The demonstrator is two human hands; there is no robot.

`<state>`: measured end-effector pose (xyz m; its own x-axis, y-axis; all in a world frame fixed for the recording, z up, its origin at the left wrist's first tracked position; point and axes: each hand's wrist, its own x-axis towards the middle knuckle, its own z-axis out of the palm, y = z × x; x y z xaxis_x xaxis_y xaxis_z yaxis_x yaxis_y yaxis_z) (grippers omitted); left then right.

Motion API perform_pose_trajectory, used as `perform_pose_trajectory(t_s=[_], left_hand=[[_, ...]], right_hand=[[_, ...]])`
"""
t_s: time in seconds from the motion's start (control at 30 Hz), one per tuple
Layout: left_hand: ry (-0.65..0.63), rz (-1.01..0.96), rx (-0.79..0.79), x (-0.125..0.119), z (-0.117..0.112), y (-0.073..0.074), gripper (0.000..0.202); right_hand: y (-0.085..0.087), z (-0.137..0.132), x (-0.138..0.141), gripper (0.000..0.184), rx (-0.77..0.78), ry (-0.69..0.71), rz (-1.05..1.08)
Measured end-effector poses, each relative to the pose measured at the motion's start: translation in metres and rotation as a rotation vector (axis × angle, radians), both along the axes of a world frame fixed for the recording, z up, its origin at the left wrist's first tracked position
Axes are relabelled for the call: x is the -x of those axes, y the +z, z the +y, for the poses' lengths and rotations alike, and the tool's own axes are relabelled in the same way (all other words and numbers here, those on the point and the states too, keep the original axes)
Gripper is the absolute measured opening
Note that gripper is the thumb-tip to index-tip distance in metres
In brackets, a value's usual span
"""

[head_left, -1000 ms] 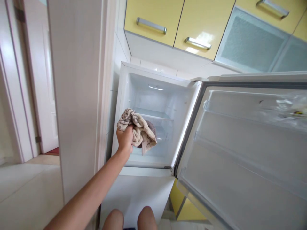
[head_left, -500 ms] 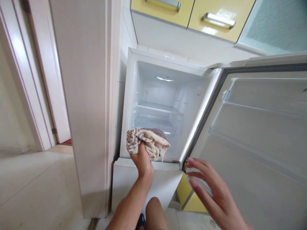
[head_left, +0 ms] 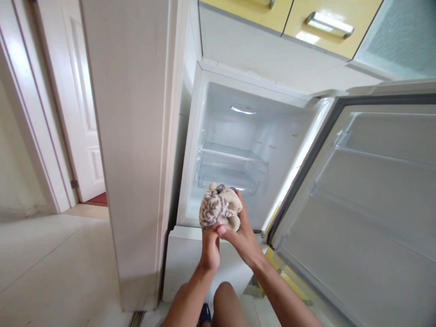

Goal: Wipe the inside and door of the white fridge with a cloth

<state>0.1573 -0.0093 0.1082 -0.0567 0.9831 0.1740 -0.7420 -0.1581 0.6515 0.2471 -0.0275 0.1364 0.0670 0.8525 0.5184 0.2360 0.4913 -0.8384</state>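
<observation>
A bunched beige and grey-brown patterned cloth [head_left: 220, 206] is held in front of the open fridge [head_left: 192, 150]. My left hand [head_left: 210, 250] grips it from below, with most of its fingers hidden behind the fabric. Around the cloth's right side wraps my right hand [head_left: 242, 231], its thumb pressed on the near face. Behind the bundle, the fridge interior shows a glass shelf [head_left: 235, 152] and a clear drawer [head_left: 228, 179] lower down.
The fridge door [head_left: 381, 190] stands swung out to the right, with clear door racks [head_left: 391, 154]. Yellow cabinets [head_left: 327, 22] hang above. A wide pale door frame [head_left: 132, 136] rises close on the left. Below the opening is the closed white lower door [head_left: 190, 263].
My right hand has moved left from near the fridge door and taken hold of the cloth. The cloth is now squeezed into a tighter bundle between both hands.
</observation>
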Motion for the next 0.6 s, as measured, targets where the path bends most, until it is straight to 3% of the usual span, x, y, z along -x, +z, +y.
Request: perform_pose_trajectory(t_s=[0.1, 0.17, 0.37, 0.47, 0.6], left_hand=[[-0.183, -0.018, -0.091, 0.012, -0.002, 0.007, 0.085], [-0.231, 0.005, -0.129, 0.017, -0.003, 0.008, 0.098], [-0.308, 0.043, -0.104, 0.02, -0.001, -0.01, 0.099], [-0.267, 0.059, -0.107, 0.025, 0.0, -0.01, 0.089], [-0.072, 0.124, -0.095, 0.042, 0.001, -0.002, 0.067]], right_hand=[[0.008, 0.003, 0.01, 0.11, 0.046, 0.003, 0.128], [0.013, 0.003, 0.017, 0.103, 0.07, 0.004, 0.189], [0.011, 0.013, 0.032, 0.084, 0.079, -0.176, 0.362], [0.003, 0.022, 0.034, 0.085, 0.023, -0.239, 0.381], [-0.011, 0.033, 0.023, 0.09, -0.026, -0.233, 0.282]])
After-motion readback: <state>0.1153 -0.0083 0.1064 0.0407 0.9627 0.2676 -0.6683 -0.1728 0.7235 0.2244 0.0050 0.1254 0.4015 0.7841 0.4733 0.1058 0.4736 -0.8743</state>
